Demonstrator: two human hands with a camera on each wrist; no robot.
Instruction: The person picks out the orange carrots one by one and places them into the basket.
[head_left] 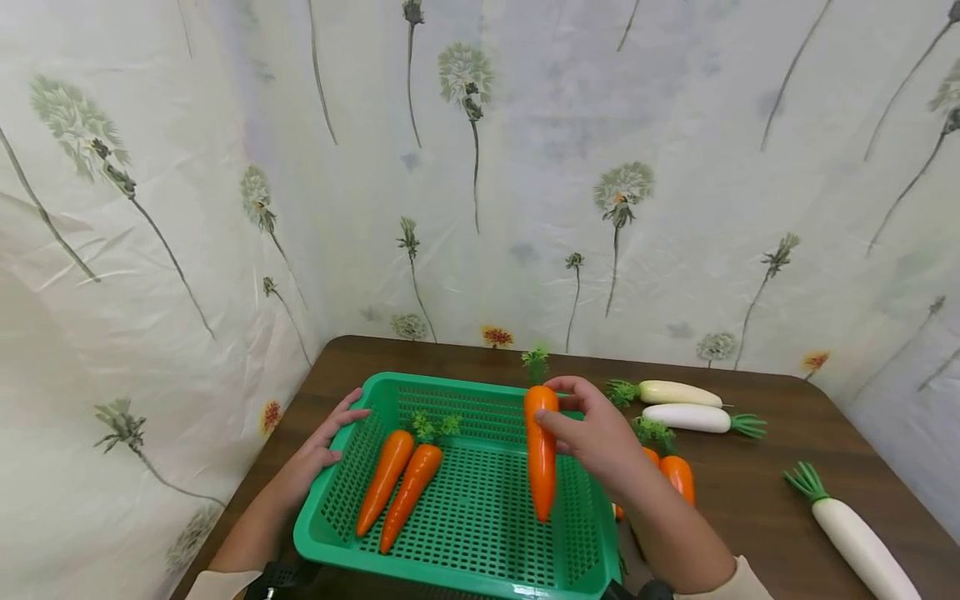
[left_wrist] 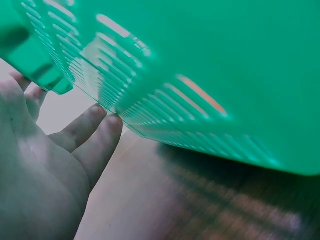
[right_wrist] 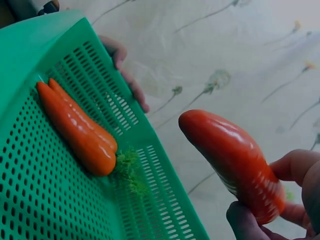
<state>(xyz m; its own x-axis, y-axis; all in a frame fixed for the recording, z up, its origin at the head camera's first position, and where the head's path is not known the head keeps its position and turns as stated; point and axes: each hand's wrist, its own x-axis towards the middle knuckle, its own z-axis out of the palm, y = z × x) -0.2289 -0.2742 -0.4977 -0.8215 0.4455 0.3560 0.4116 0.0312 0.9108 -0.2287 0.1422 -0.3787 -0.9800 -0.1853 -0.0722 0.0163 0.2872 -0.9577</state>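
My right hand [head_left: 592, 425] pinches an orange carrot [head_left: 542, 450] near its thick end, held tip down over the right part of a green plastic basket [head_left: 457, 575]. The carrot's feathery green top [head_left: 536, 365] points up; in the right wrist view the carrot [right_wrist: 235, 165] shows large beside the basket's wall. At the basket's left side, my left hand [head_left: 318, 446] touches the rim. The left wrist view shows straight fingers [left_wrist: 100, 142] against the outer wall. Two more carrots [head_left: 386, 482] [head_left: 411, 497] lie side by side inside the basket, at its left.
On the brown table [head_left: 750, 483], right of the basket, lie two white radishes [head_left: 678, 393] [head_left: 686, 417] and further carrots [head_left: 678, 477], partly hidden by my right forearm. Another white radish [head_left: 862, 546] lies near the right edge. A flowered cloth [head_left: 525, 167] hangs behind the table.
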